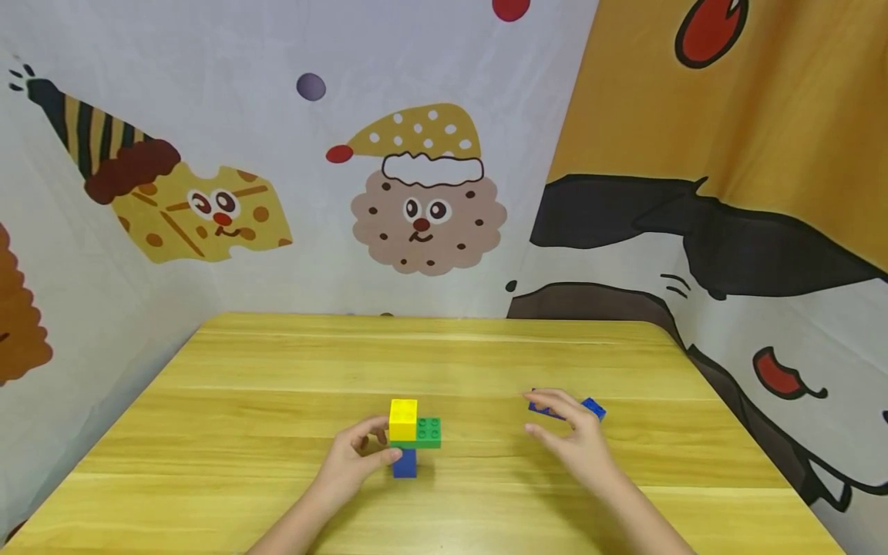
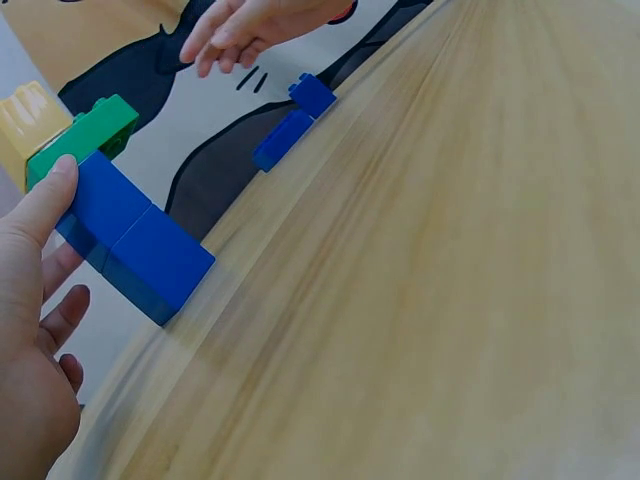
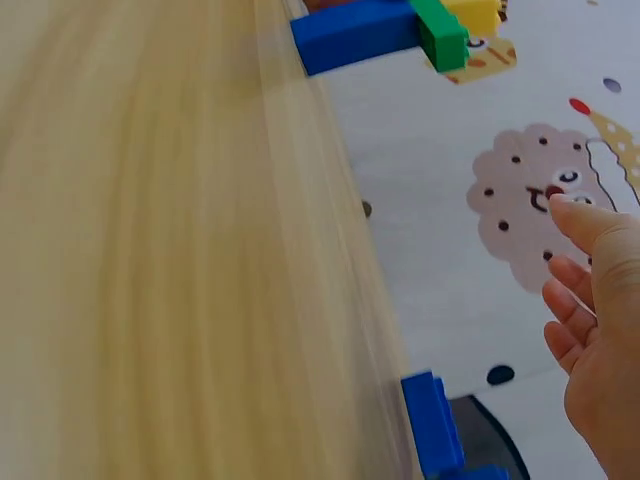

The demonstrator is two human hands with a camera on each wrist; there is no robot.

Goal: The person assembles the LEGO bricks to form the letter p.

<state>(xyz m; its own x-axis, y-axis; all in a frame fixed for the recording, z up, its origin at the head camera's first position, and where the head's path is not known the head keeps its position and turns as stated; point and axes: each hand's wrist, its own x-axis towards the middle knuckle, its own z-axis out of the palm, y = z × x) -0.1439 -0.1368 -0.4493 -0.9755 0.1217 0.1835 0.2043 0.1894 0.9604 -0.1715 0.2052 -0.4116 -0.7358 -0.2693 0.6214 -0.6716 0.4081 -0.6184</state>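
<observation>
My left hand [image 1: 351, 455] holds a small upright stack of toy building bricks, its thumb against the side near the green brick. A yellow brick [image 1: 403, 420] tops the stack and covers the left part of the green brick [image 1: 429, 433]. Below them, two blue bricks [image 2: 150, 240] form a column standing on the table, best seen in the left wrist view. To the right, my right hand [image 1: 577, 435] hovers with fingers apart and nothing between them. Beneath and behind it lie two loose blue bricks [image 1: 593, 408], partly hidden by the hand in the head view.
Everything stands on a light wooden table [image 1: 277, 370]. A patterned cloth [image 1: 264, 46] with cartoon figures hangs behind the table's far edge and along its sides. The loose bricks lie some distance right of the stack.
</observation>
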